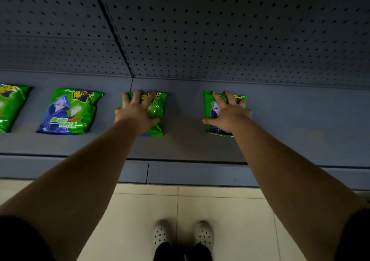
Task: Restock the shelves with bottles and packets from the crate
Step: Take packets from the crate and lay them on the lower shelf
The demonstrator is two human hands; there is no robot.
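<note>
Both arms reach forward onto a low grey-blue shelf (pixel 300 124). My left hand (pixel 136 112) lies with spread fingers on top of a green snack packet (pixel 157 106) that rests flat on the shelf. My right hand (pixel 228 114) presses in the same way on a second green packet (pixel 210 104) further right. Each hand covers most of its packet. No crate and no bottles are in view.
Two more green packets lie flat to the left: one (pixel 70 112) beside my left hand, another (pixel 10 108) cut by the frame edge. A perforated back panel (pixel 220 30) rises behind the shelf. Below are pale floor tiles (pixel 220 210) and my white shoes (pixel 160 232).
</note>
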